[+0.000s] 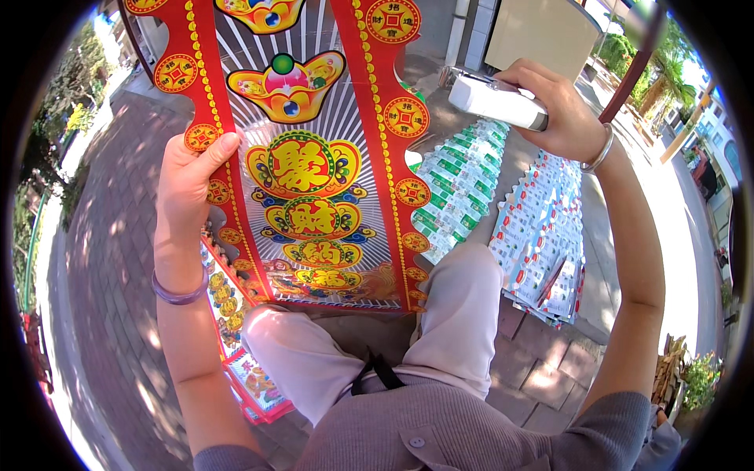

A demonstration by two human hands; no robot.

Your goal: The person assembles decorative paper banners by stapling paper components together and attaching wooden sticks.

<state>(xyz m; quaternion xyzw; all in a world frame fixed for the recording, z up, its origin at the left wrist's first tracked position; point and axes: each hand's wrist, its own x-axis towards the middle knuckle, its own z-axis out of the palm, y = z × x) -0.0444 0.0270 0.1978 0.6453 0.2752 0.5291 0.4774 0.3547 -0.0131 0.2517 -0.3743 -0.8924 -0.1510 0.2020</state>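
A large red decorative paper banner [300, 200] with gold ingots, coins and characters stands up in front of me, its lower end over my lap. My left hand [197, 168] pinches its left scalloped edge between thumb and fingers. Right of the banner and raised, my right hand [554, 106] grips a white-and-metal stapler [495, 101], which is apart from the banner. Fingers of the right hand are partly hidden behind the stapler. The banner's top runs out of the picture.
A green-and-white patterned paper piece [459, 188] and a fanned stack of white-blue printed sheets [539, 235] lie on the ground to the right. Further decorated sheets [259, 382] lie by my left leg. A beige panel [539, 35] and dark red pole [633, 73] stand beyond.
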